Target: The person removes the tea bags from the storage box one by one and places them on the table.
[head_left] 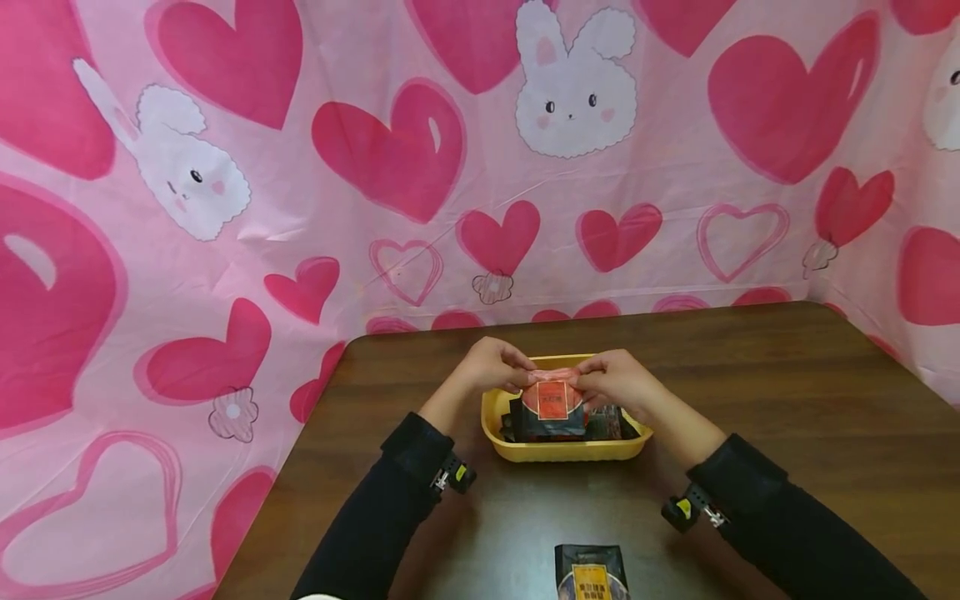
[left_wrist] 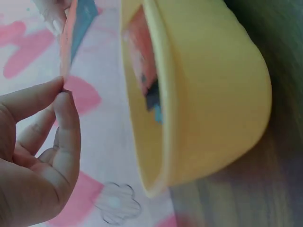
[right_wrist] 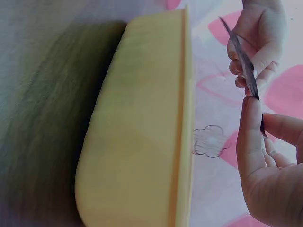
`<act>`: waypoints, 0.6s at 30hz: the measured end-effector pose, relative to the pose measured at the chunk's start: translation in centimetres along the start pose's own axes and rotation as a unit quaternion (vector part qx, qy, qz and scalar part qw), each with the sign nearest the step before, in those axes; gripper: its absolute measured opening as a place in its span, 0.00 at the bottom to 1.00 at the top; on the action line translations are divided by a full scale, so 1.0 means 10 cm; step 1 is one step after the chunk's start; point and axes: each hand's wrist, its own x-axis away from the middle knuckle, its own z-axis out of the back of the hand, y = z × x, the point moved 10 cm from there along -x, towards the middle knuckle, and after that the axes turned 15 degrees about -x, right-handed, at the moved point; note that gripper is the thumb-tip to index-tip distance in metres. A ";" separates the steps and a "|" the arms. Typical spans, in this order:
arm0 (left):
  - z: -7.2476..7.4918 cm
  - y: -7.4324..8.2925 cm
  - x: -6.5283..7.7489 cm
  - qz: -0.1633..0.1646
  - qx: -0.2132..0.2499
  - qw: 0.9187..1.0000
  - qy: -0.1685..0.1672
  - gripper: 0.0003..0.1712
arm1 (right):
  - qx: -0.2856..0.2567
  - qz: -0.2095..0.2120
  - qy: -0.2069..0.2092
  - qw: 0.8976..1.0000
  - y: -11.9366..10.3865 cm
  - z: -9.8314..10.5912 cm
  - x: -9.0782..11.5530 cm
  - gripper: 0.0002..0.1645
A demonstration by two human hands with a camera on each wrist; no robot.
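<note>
A small flat packet [head_left: 552, 410], pink-red above and dark below with a red square label, is held over a yellow plastic basket [head_left: 566, 452]. My left hand [head_left: 491, 367] pinches its upper left edge between thumb and finger. At the opposite edge my right hand [head_left: 621, 385] pinches it the same way. The right wrist view shows the packet [right_wrist: 245, 64] edge-on, stretched between both hands. Inside the basket lie more dark packets [head_left: 609, 423], partly covered by the held one. In the left wrist view, a pink-red packet [left_wrist: 142, 47] shows behind the basket's rim.
Another black packet [head_left: 592, 575] with a yellow label lies on the brown wooden table [head_left: 787, 400], near the bottom of the head view. A pink cloth [head_left: 420, 275] printed with hearts and rabbits hangs behind the table and along its left side.
</note>
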 end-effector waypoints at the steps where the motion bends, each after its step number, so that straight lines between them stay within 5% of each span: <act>1: -0.02 0.03 0.03 -0.002 0.009 1.000 -0.003 0.09 | -0.002 0.002 -0.005 1.000 -0.01 0.01 0.04 0.16; 7: -0.30 0.15 0.30 -0.023 0.063 0.997 -0.044 0.07 | -0.035 -0.007 -0.051 0.998 0.11 0.02 0.35 0.18; 18: -1.05 -0.05 0.86 -0.004 0.129 0.978 -0.164 0.04 | -0.044 -0.073 -0.175 0.981 0.67 -0.26 0.92 0.09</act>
